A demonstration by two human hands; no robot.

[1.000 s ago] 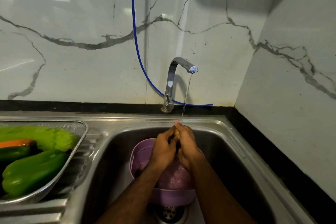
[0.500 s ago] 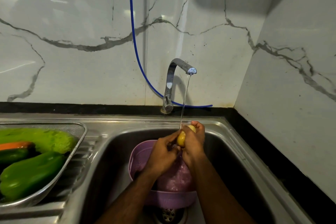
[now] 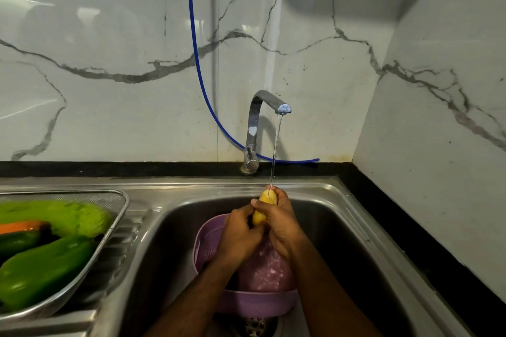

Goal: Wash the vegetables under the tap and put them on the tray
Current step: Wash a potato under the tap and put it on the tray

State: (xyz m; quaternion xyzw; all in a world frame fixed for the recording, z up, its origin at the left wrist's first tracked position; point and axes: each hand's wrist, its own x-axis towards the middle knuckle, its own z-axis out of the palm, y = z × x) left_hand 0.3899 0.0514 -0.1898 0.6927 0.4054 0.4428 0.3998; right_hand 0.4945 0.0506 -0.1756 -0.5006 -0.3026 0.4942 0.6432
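Note:
A small yellow vegetable (image 3: pixel 263 206) sits under the thin stream from the steel tap (image 3: pixel 262 117). My right hand (image 3: pixel 280 223) wraps around it from the right, and my left hand (image 3: pixel 241 235) grips its lower end from the left. Both hands hover over a purple strainer basket (image 3: pixel 208 243) standing in the steel sink (image 3: pixel 169 227); its contents are hidden. On the drainboard at the left, a metal mesh tray (image 3: pixel 120 216) holds a pale green gourd (image 3: pixel 63 216), a green pepper (image 3: pixel 43 271), a dark green vegetable (image 3: pixel 16 241) and an orange piece (image 3: pixel 19 226).
A blue hose (image 3: pixel 197 63) hangs down the marble wall and runs behind the tap. The sink drain (image 3: pixel 254 327) lies below the basket. A black counter strip (image 3: pixel 410 227) borders the sink at the back and right, against the side wall.
The yellow vegetable, hidden inside my closed hands a second ago, now shows between them. My hands have turned and shifted around it under the water.

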